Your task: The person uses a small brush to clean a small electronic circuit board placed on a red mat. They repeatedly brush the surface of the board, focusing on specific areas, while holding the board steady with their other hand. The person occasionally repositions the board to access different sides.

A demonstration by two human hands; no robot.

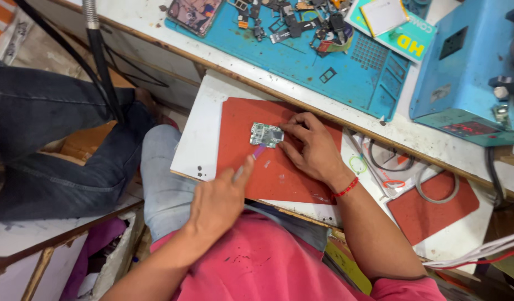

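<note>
A small green circuit board (pixel 266 134) lies on a red mat (pixel 243 139) on a white board resting over my lap. My right hand (pixel 312 150) presses its fingertips against the board's right edge. My left hand (pixel 218 203) grips a thin tool with a purple tip (pixel 258 151), and that tip touches the lower left corner of the circuit board.
A blue work mat (pixel 324 61) with several loose phone parts and a phone (pixel 194 12) lies on the bench beyond. A blue machine (pixel 468 72) stands at the right. Cables and a second red mat (pixel 435 209) lie at the lower right. Another person's leg in dark jeans (pixel 45 139) is at the left.
</note>
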